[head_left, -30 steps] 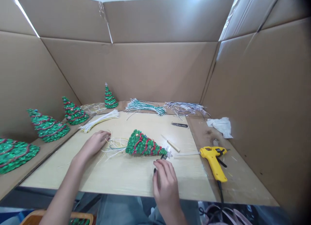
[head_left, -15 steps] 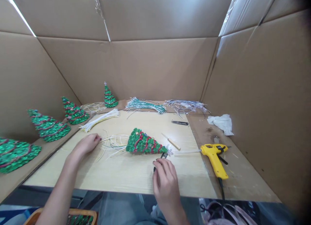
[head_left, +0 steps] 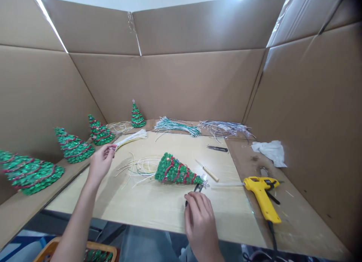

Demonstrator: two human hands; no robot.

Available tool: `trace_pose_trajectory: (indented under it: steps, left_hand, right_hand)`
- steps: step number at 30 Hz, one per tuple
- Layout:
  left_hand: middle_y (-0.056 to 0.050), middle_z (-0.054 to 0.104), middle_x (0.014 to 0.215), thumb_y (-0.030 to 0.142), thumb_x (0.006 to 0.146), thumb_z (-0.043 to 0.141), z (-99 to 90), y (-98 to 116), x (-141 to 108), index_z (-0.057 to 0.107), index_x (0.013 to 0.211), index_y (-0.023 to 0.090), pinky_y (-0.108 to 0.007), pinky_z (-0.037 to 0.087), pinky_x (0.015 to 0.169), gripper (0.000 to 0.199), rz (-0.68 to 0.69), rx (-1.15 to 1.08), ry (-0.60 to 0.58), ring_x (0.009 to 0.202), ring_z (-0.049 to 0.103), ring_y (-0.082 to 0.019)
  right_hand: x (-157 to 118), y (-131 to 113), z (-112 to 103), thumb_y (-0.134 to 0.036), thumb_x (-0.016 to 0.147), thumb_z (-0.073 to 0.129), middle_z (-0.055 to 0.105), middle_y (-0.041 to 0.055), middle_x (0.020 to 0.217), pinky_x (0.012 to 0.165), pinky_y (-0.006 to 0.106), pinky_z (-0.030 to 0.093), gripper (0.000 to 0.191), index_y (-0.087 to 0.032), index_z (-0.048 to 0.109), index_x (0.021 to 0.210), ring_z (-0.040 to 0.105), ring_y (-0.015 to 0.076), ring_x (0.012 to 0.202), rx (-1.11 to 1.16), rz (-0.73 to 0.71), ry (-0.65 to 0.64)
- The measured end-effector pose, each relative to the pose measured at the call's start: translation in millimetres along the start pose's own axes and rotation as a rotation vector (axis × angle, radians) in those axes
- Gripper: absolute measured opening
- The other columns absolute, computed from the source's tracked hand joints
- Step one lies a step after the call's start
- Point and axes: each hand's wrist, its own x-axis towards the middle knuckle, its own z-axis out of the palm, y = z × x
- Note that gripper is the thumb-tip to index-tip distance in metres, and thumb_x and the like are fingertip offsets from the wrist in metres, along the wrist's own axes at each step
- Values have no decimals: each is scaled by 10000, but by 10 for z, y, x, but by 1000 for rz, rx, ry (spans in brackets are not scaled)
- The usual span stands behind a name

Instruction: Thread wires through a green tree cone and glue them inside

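My left hand [head_left: 101,162] reaches to the near end of a bundle of white and yellow strands [head_left: 132,136]. Its thumb and fingers are pinched together there; what lies between them is too small to make out. My right hand [head_left: 200,218] is curled around dark thread snips [head_left: 198,187], whose blades show beyond the fingers. Just past the blades, a green beaded Christmas tree [head_left: 177,170] with red garland lies on its side, a clear star [head_left: 204,181] at its tip pointing right. Loose pale strands [head_left: 141,167] spread out by its base.
Several beaded trees [head_left: 76,146] line the left edge. Teal strands [head_left: 178,125] and pale purple strands [head_left: 226,129] lie at the back. An awl [head_left: 207,170], other snips [head_left: 217,148], a yellow glue gun [head_left: 262,194] and white tissue [head_left: 270,152] are on the right. Cardboard walls [head_left: 192,86] surround the table.
My left hand has moved away from the loose strands by the lying tree, up to the white and yellow bundle. My right hand stays by the tree's tip. The view has shifted slightly.
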Motion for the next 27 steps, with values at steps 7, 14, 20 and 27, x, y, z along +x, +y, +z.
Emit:
trace_pose_trajectory:
  steps: [7, 14, 20, 27]
  left_hand:
    - [10, 554, 735, 543, 847, 618, -158, 727, -489, 668, 1008, 202, -222, 395, 489, 380, 55, -388, -67, 554, 468, -108]
    - [5, 590, 658, 506, 840, 692, 6, 1449, -1105, 699, 938, 206, -193, 396, 433, 316, 78, -592, -229, 503, 491, -103]
    - [14, 615, 689, 456, 861, 667, 240, 1762, -1436, 634, 880, 236, -183, 375, 387, 224, 97, -732, -256, 454, 468, -91]
    - [-15, 689, 790, 386, 880, 637, 285, 1726, -1514, 669, 890, 247, -221, 548, 617, 143, 185, -590, -349, 683, 660, -160]
  right_hand:
    - [101, -62, -17, -63, 895, 451, 701, 68, 994, 822, 345, 528, 295, -211, 630, 1077, 651, 212, 939, 255, 91, 6]
    - [898, -537, -166, -185, 912, 589, 743, 49, 1039, 891, 301, 540, 220, -224, 711, 1091, 691, 180, 985, 829, 261, 35]
    - [1132, -765, -134, -194, 878, 672, 757, 47, 893, 841, 315, 571, 90, -210, 760, 863, 709, 184, 901, 1053, 322, 234]
    - [950, -635, -259, -226, 890, 663, 746, 45, 880, 800, 299, 578, 108, -223, 761, 843, 710, 182, 884, 997, 374, 319]
